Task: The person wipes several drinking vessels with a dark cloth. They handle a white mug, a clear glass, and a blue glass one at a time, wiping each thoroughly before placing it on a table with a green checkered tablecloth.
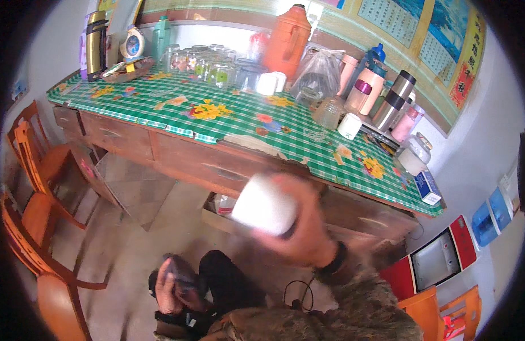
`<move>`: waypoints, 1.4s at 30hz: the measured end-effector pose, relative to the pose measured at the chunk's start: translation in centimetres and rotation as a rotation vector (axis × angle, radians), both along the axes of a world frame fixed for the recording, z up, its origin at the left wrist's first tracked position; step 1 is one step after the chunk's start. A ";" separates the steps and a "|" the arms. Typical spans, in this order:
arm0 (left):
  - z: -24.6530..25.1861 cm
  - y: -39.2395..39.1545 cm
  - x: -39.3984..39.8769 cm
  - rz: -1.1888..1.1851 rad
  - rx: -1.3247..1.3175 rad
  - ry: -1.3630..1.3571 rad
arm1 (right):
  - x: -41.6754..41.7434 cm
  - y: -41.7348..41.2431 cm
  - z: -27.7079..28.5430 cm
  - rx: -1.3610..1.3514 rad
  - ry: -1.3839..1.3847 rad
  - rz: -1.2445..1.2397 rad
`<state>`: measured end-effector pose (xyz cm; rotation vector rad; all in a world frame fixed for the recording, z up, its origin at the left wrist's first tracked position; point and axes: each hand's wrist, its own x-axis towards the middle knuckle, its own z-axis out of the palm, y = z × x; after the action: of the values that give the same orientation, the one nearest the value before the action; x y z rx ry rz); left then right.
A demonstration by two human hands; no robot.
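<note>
In front of the wooden table's drawers, my right hand (303, 230) grips a white cup (262, 204); both are blurred. My left hand (165, 292) is lower down, beside my dark trouser leg, with its fingers around a dark object (183, 277) whose kind I cannot make out. A green checked tablecloth (241, 115) with printed flowers covers the tabletop. Two white cups (267, 84) stand close together near its back, and another white cup (350, 126) is farther right beside a ribbed glass bowl (328, 114).
Several drinking glasses (220, 74) stand left of an orange thermos jug (287, 42). Bottles, including a steel flask (394, 100), crowd the right. Wooden chairs (40, 213) stand at left; a red water dispenser (437, 255) is at right. An open box (220, 219) lies under the table.
</note>
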<state>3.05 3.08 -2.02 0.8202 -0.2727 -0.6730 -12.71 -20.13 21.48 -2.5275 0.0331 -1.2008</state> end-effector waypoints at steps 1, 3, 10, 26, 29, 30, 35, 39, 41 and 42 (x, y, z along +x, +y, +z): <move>-2.2 0.3 0.8 0.032 0.025 0.054 | -1.6 -1.6 1.7 -0.043 0.033 -0.058; -8.0 2.1 2.8 0.145 0.158 0.040 | -3.6 -3.3 5.8 -0.113 0.026 -0.225; -17.8 6.0 5.2 0.185 0.396 -0.111 | -8.3 -16.1 16.0 0.023 0.141 -0.483; -13.9 5.2 3.9 0.173 0.468 -0.063 | -12.0 -38.7 10.2 0.080 0.602 -1.015; -14.4 5.0 4.2 0.171 0.472 -0.079 | -12.1 -39.4 9.5 0.152 0.561 -0.965; -14.8 5.4 4.5 0.178 0.466 -0.091 | -11.2 -39.1 9.0 0.210 0.548 -0.970; -13.6 4.6 3.9 0.179 0.459 -0.019 | -10.4 -37.7 8.4 0.348 0.495 -1.000; -14.0 5.4 4.2 0.190 0.426 0.024 | -9.4 -38.7 7.4 0.196 0.552 -1.005; -14.9 4.8 4.0 0.180 0.436 -0.007 | -11.6 -41.8 6.8 -0.027 0.537 -1.016; -14.9 5.2 4.2 0.201 0.451 -0.030 | -11.0 -41.8 6.3 -0.006 0.526 -1.015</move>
<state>7.25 8.30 -16.95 1.2713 -0.0609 -0.5386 -23.71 -61.88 27.82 -2.7816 1.5684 -0.7082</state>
